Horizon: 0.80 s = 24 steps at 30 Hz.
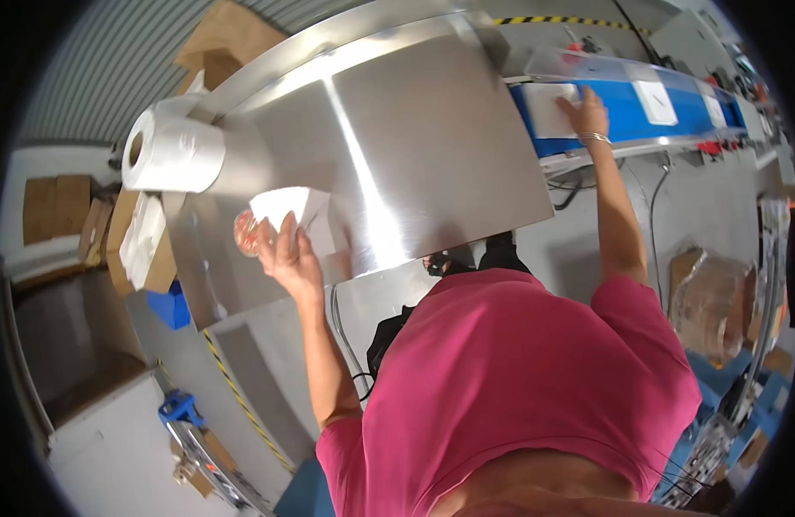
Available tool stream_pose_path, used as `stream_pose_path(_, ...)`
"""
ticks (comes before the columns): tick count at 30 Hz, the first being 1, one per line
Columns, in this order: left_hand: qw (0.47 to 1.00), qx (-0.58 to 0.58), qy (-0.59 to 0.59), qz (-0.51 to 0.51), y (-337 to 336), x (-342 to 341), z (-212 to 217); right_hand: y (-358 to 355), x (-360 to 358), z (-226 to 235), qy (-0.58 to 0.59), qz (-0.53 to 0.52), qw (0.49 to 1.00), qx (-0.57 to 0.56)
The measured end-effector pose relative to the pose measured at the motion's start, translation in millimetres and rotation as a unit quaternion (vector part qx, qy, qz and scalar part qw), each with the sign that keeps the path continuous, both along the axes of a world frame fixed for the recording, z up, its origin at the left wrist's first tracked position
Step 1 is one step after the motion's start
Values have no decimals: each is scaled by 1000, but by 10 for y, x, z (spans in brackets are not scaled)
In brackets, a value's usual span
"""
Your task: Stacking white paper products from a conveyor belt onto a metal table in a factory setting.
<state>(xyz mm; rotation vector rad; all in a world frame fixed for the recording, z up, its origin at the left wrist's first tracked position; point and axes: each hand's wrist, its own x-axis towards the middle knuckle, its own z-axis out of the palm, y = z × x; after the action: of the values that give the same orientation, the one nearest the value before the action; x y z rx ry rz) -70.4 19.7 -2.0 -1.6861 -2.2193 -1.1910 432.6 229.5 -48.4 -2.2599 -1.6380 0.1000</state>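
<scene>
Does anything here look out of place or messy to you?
Nothing looks spilled or broken. The big paper roll overhangs the steel table's left edge. The left hand holds a white packet; the right hand rests on one on the blue conveyor.

Both bare forearms are raised from the lower edge of the view. The left hand (287, 254) is held with its back to the camera, fingers curled closed around something (a thumb is seen pressed at the side). The right arm is stretched nearly straight, and the right hand (584, 112) is laid flat, fingers spread, a bracelet worn at the wrist.
</scene>
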Motion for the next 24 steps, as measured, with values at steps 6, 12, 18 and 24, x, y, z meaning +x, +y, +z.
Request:
stream_pose_path(6,1000,-18,-5,-4,46,118,96,-110,-1375,-42,200,346,913,75)
stream_pose_path(12,1000,-15,9,-22,4,42,70,-569,-3304,268,379,616,685,-92)
stream_pose_path(18,998,-14,10,-57,43,155,339,-440,-3372,121,332,630,694,-109)
stream_pose_path(24,996,22,53,-65,68,-93,241,-370,-2321,28,420,402,801,-141)
